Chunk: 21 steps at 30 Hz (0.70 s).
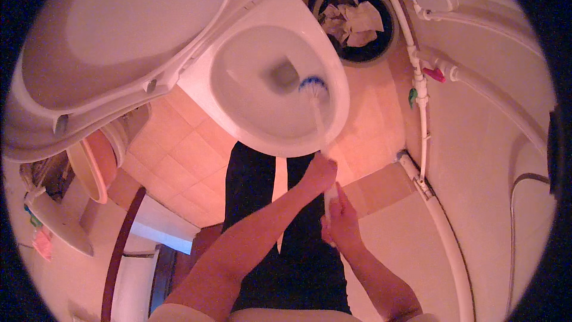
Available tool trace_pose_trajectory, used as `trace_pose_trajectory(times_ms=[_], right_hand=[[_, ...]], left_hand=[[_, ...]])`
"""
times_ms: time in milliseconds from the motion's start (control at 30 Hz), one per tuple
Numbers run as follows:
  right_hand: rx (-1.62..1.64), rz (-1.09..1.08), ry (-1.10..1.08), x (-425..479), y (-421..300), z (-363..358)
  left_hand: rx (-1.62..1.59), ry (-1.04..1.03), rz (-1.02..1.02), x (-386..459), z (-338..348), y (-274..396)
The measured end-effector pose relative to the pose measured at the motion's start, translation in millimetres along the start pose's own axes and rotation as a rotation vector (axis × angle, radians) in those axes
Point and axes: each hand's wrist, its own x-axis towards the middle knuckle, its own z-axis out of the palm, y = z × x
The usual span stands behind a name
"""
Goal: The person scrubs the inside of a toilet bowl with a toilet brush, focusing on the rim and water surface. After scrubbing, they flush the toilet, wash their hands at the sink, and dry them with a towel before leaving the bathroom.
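A toilet brush [318,116] with a white handle and blue-tipped bristles reaches over the front rim into the toilet bowl [250,112]. Its head lies against the inner right side of the bowl, beside the dark drain opening [284,76]. Around the upper part of the handle, close to the rim, my left hand [321,172] is closed. My right hand [342,221] grips the lower end of the same handle, nearer my body. The toilet seat and lid [134,22] stand raised at the upper left.
A round waste bin [395,31] holding crumpled paper stands right of the toilet. White pipes [422,120] with a red valve handle [434,74] and a green one [412,98] run along the right wall. Basins [105,161] are at the left, near a doorway [147,250].
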Motion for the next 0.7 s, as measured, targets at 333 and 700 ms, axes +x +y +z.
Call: trace_pose_trajectory(times_ms=[333,700], right_hand=[[-0.405,-0.269,-0.287,62.2,1.7,33.8],[0.085,0.125,-0.296,71.6,-50.5,58.0]], left_hand=[[0.05,0.248,-0.157,1.1,-18.1,-87.9],[-0.276,0.193,-0.174,27.7,-59.0,-97.3]])
